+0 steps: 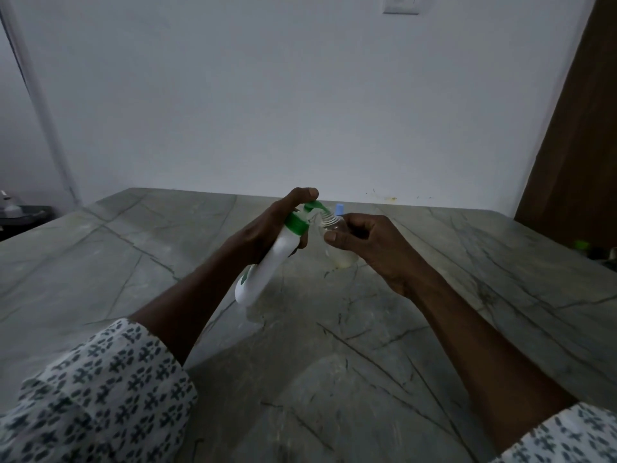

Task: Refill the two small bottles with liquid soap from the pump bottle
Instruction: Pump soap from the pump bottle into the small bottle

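Pump bottle point(267, 269), white with a green collar, is held tilted above the veined stone table point(417, 345), base toward the person and top pointing away to the right. Left hand point(263, 228) grips it just below the collar, fingers curled round the body, with one digit lying over the green pump head point(314, 206). The spout meets the threaded mouth of a small clear bottle point(339, 257), uncapped and held off the table. Right hand point(374, 248) grips this bottle, thumb across its front and fingers wrapped behind. A little pale liquid shows at its bottom. A light blue cap point(339, 208) shows just behind the bottle's neck; what it belongs to cannot be told. Patterned sleeves point(100, 396) cover both upper forearms.
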The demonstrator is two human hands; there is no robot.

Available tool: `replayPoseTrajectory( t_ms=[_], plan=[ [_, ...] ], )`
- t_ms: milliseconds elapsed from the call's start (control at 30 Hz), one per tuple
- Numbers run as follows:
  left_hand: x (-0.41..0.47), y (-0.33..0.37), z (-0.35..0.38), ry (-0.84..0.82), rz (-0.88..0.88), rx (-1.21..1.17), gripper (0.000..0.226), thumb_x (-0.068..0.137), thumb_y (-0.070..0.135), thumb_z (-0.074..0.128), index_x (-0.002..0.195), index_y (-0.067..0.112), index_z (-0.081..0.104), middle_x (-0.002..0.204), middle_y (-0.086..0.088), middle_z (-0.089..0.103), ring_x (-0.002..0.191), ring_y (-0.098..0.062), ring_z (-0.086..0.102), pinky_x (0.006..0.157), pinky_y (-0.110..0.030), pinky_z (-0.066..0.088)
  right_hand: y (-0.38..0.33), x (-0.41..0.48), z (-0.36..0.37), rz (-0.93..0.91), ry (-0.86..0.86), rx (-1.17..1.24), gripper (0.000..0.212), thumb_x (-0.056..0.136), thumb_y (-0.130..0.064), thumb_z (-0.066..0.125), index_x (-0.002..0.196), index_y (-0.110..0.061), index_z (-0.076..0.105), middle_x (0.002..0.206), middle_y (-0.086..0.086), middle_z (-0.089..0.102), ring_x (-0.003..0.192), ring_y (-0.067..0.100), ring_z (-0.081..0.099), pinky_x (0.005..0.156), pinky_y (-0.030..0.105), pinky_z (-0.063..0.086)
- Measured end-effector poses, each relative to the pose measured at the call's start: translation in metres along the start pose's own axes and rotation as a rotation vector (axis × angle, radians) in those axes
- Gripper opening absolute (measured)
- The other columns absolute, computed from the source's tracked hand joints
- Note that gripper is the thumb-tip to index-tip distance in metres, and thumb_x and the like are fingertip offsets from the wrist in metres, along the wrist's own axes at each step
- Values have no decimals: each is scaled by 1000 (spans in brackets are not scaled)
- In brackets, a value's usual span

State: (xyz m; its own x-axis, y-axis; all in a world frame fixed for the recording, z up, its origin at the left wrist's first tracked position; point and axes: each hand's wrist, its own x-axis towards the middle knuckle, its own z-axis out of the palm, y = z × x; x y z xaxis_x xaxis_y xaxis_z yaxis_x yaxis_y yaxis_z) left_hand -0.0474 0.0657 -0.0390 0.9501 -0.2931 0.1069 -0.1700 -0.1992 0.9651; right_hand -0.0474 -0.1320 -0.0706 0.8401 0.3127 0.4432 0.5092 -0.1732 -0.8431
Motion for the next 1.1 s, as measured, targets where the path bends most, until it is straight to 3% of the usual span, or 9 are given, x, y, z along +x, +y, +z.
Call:
replayPoseTrajectory(
  t_ms=[133, 233, 467, 867, 1100],
  plan=[
    [0, 0, 0, -13, -23, -4, 56, 83, 59, 47, 51, 18, 67, 57, -10, 56, 44, -18, 48, 42, -21, 39, 1, 0, -1, -8, -19, -10, 17, 86, -20, 73, 101, -12, 75, 86, -10, 74, 79, 2, 66, 74, 18, 50],
    [0, 0, 0, -17, -26, 2, 52, 77, 58, 47, 51, 17, 66, 56, -10, 56, 43, -18, 47, 43, -21, 38, 2, -2, -1, -5, -20, -17, 21, 85, -22, 74, 102, -10, 75, 88, -5, 74, 79, 3, 66, 72, 18, 49],
    [0, 0, 1, 15, -19, -9, 57, 85, 62, 48, 55, 17, 65, 60, -14, 56, 45, -20, 48, 44, -22, 40, 0, -3, -2, -1, 14, -4, 24, 86, -21, 73, 106, -10, 75, 100, 6, 76, 96, 21, 70, 92, 39, 53],
    [2, -1, 1, 15, -65, 20, 52, 81, 59, 48, 63, 12, 61, 57, -10, 57, 44, -18, 48, 43, -21, 38, 3, -5, 2, 32, -29, 19, 23, 86, -23, 73, 106, -14, 76, 100, -2, 77, 92, 7, 70, 84, 22, 53],
    [0, -1, 2, 21, -14, 24, 59, 78, 66, 49, 68, 9, 61, 63, -14, 58, 46, -19, 51, 43, -22, 42, 3, -3, -1, 19, 5, 19, 22, 85, -24, 73, 106, -15, 76, 101, 3, 76, 97, 20, 70, 90, 34, 54]
  ],
)
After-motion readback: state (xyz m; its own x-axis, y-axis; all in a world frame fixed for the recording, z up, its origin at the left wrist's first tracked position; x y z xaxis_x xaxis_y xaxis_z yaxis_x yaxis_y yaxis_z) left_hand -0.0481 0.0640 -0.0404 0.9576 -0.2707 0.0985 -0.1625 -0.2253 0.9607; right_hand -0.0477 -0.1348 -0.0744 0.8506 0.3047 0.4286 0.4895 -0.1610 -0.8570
